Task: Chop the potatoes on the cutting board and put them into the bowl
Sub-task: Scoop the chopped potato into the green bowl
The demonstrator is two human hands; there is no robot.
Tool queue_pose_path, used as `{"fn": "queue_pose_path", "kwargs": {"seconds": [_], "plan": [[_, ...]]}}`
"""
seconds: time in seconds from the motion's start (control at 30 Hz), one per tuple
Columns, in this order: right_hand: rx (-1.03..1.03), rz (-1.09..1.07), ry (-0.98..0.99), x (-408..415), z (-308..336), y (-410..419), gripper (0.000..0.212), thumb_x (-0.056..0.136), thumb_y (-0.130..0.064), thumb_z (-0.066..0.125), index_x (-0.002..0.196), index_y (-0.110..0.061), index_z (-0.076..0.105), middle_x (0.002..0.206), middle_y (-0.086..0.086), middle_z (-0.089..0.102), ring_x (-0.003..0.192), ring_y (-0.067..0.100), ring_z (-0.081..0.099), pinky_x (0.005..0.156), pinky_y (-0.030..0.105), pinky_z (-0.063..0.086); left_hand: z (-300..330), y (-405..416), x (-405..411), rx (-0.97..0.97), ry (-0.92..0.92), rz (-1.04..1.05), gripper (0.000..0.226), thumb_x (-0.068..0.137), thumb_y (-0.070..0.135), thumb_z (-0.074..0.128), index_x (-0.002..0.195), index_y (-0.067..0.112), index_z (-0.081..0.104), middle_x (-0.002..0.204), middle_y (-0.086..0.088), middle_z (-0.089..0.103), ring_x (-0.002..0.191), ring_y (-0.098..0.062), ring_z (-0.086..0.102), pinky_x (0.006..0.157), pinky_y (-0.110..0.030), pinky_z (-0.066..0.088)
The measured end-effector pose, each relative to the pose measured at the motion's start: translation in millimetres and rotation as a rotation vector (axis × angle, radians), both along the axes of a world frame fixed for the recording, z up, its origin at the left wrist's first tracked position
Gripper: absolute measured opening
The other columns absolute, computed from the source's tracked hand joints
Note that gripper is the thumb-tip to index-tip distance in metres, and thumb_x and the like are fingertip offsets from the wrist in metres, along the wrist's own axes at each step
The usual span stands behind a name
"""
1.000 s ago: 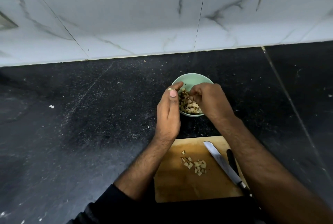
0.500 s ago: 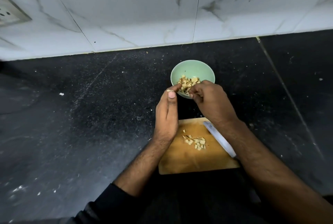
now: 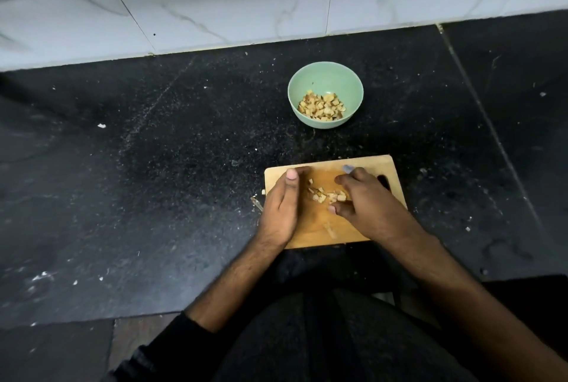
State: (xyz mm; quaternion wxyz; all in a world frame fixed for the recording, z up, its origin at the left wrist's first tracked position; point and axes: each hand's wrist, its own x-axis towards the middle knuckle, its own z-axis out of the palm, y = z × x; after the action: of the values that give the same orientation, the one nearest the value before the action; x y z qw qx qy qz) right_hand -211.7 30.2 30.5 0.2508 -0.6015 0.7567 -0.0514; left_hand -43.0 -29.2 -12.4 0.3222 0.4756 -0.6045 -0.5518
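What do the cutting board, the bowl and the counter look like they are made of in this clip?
Cutting board: looks like wood or bamboo, with a tan matte face that is darker where worn.
Bowl: smooth, pale green, faint sheen; ceramic or melamine, cannot tell which.
Counter: black speckled stone, probably polished granite, laid in slabs with visible seams.

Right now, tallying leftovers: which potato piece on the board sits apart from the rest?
The pale piece lying alone nearest the person, below the cluster.
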Motion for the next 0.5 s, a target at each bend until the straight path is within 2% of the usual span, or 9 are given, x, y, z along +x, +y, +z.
{"fn": "queue_pose_path", "kwargs": {"seconds": [0.07, 0.13, 0.2, 0.3, 0.4, 0.43, 0.5], "plan": [[0.024, -0.007, 0.031, 0, -8, 11, 0.061, 0.091, -0.037, 0.073, 0.142, -0.014, 0.049, 0.159, 0.006, 0.028, 0.141, 0.024, 0.037, 0.111, 0.038, 0.04, -3, 0, 1, 0.021, 0.025, -0.007, 0.088, 0.089, 0.084, 0.024, 0.123, 0.018, 0.07, 0.124, 0.006, 0.07, 0.122, -0.01, 0.061, 0.112, -0.043, 0.043], [-0.031, -0.036, 0.022, 5, -17, 17, 0.058, 0.091, -0.03, 0.074, 0.14, -0.012, 0.049, 0.158, 0.008, 0.029, 0.133, 0.023, 0.046, 0.106, 0.035, 0.043, -2, 1, -1, 0.041, 0.061, -0.033, 0.086, 0.089, 0.084, 0.025, 0.118, 0.018, 0.071, 0.12, 0.003, 0.072, 0.119, -0.014, 0.064, 0.11, -0.046, 0.044], [-0.08, -0.08, -0.05, 16, -21, 13, 0.048, 0.093, -0.021, 0.072, 0.137, -0.01, 0.054, 0.143, 0.011, 0.044, 0.113, 0.024, 0.059, 0.096, 0.037, 0.05, 1, 3, -1, 0.053, 0.084, -0.055, 0.084, 0.089, 0.084, 0.025, 0.117, 0.018, 0.07, 0.118, 0.0, 0.073, 0.117, -0.016, 0.065, 0.109, -0.048, 0.045], [-0.154, -0.082, -0.108, 28, -23, 3, 0.039, 0.092, -0.018, 0.074, 0.127, -0.01, 0.062, 0.118, 0.009, 0.055, 0.101, 0.025, 0.061, 0.088, 0.041, 0.052, 3, 8, 3, 0.061, 0.095, -0.047, 0.085, 0.089, 0.084, 0.026, 0.12, 0.017, 0.069, 0.118, -0.001, 0.073, 0.117, -0.016, 0.065, 0.11, -0.048, 0.044], [-0.23, -0.117, -0.205, 24, -22, 3, 0.033, 0.09, -0.019, 0.077, 0.121, -0.016, 0.067, 0.109, -0.001, 0.054, 0.091, 0.013, 0.056, 0.086, 0.032, 0.05, 7, 8, 8, 0.061, 0.111, 0.005, 0.075, 0.093, 0.077, 0.025, 0.119, 0.022, 0.068, 0.117, -0.003, 0.073, 0.115, -0.018, 0.066, 0.108, -0.05, 0.046], [-0.266, -0.14, -0.226, 20, -22, 5, 0.03, 0.089, -0.02, 0.077, 0.118, -0.018, 0.069, 0.109, -0.003, 0.053, 0.09, 0.01, 0.054, 0.086, 0.029, 0.049, 9, 7, 10, 0.067, 0.123, 0.026, 0.074, 0.094, 0.073, 0.025, 0.12, 0.019, 0.067, 0.116, -0.004, 0.074, 0.113, -0.019, 0.067, 0.107, -0.05, 0.047], [-0.327, -0.171, -0.236, 13, -24, 10, 0.031, 0.087, -0.023, 0.079, 0.116, -0.02, 0.068, 0.117, -0.005, 0.052, 0.101, 0.012, 0.057, 0.091, 0.033, 0.051, 11, 6, 14, 0.068, 0.138, 0.063, 0.072, 0.094, 0.069, 0.024, 0.118, 0.016, 0.067, 0.113, -0.006, 0.074, 0.109, -0.021, 0.069, 0.103, -0.05, 0.049]]}}
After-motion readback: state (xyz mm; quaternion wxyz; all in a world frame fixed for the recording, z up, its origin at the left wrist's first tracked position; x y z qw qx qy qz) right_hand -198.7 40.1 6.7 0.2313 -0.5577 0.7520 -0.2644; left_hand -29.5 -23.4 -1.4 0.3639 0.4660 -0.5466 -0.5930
